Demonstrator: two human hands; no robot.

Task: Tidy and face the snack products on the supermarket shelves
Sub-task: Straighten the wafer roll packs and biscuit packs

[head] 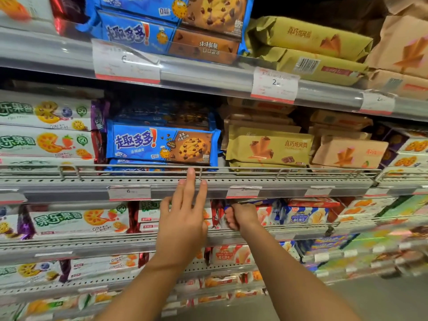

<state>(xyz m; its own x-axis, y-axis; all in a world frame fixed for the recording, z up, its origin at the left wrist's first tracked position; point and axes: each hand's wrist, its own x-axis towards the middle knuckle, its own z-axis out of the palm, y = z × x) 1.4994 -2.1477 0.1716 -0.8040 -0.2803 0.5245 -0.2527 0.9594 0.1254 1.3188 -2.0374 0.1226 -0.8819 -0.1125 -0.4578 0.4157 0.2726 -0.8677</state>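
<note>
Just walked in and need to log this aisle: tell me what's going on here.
A person is tidying biscuit shelves. The left hand is raised with straight fingers, its fingertips over the wire rail of the shelf holding blue cookie packs. The right hand reaches into the shelf below and grips a blue-edged pack there.

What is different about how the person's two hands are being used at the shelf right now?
The left hand is open, its fingers straight and pointing up at the wire rail of the middle shelf; the right hand is curled, gripping a blue-edged packet on the shelf below. The left hand reaches higher and holds nothing; the right hand sits lower, under the price strip. Both are bare and reach in from below.
</note>
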